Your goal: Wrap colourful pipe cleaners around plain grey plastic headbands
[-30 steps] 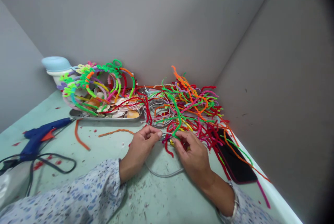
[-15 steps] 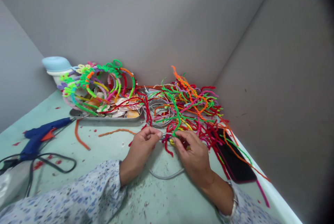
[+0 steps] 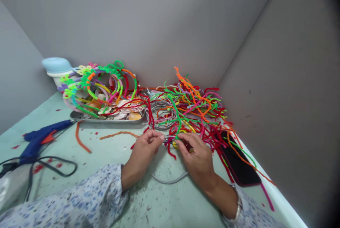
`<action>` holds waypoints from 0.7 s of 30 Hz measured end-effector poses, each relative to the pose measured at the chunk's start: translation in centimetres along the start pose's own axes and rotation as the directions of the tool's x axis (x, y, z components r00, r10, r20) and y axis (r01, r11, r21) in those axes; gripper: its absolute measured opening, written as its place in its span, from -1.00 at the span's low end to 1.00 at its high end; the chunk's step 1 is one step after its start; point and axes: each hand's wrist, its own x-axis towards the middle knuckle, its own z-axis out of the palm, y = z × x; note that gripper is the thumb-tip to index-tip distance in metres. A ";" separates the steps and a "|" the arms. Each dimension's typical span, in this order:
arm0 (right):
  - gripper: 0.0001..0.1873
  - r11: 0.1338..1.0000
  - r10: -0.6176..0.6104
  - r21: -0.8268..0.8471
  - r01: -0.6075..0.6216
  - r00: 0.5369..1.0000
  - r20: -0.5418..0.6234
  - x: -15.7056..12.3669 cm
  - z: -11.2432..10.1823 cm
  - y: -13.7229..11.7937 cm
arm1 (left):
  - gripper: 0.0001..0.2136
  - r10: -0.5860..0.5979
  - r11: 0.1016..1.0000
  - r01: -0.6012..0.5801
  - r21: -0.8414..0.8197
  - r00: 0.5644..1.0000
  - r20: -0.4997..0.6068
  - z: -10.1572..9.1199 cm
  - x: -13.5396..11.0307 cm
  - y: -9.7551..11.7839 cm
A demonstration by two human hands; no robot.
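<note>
Between both hands is a loop of grey wire (image 3: 170, 182), its lower curve hanging just over the table. My left hand (image 3: 145, 153) pinches the wire at the loop's upper left. At the upper right, my right hand (image 3: 196, 157) has thumb and forefinger closed on a green pipe cleaner (image 3: 178, 114) where it meets the wire. The green strand rises from those fingertips toward the heap behind. Fingers hide the exact wrap. Red and yellow pipe cleaners lie right behind the fingertips.
Behind stand a coil of grey wire (image 3: 162, 114), a heap of pipe cleaners (image 3: 196, 100) and a metal tray (image 3: 122, 121) of shells with finished colourful rings (image 3: 92, 93). A blue glue gun (image 3: 39, 139) with its cord lies left, a black phone (image 3: 241, 167) right, a blue-lidded bottle (image 3: 57, 66) far left.
The green pipe cleaner's standing part has shifted slightly left and lower near my right fingertips. Both hands keep nearly the same place and grip.
</note>
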 end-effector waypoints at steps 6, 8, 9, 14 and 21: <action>-0.86 1.000 0.009 0.021 -0.009 1.000 -0.006 -0.1 0.0 0.2 | -0.77 -0.009 1.000 0.009 0.005 1.000 0.010 0.0 0.0 0.0; -0.86 1.000 0.004 0.028 -0.003 1.000 -0.016 -0.1 0.0 0.2 | -0.77 -0.012 1.000 0.012 0.017 1.000 0.012 0.0 0.0 0.0; -0.86 0.999 0.002 0.032 -0.001 1.000 -0.018 -0.1 0.0 0.2 | -0.77 -0.016 1.000 0.015 0.023 1.000 0.012 0.0 0.0 0.0; -0.86 0.999 0.000 0.044 0.000 1.000 -0.007 -0.1 0.1 0.4 | -0.77 -0.015 0.999 0.014 0.032 1.000 0.012 0.0 -0.1 0.2; -0.86 0.998 0.005 0.063 -0.006 1.000 0.004 -0.2 0.1 0.4 | -0.77 -0.016 0.998 0.015 0.063 1.000 0.014 0.0 -0.2 0.4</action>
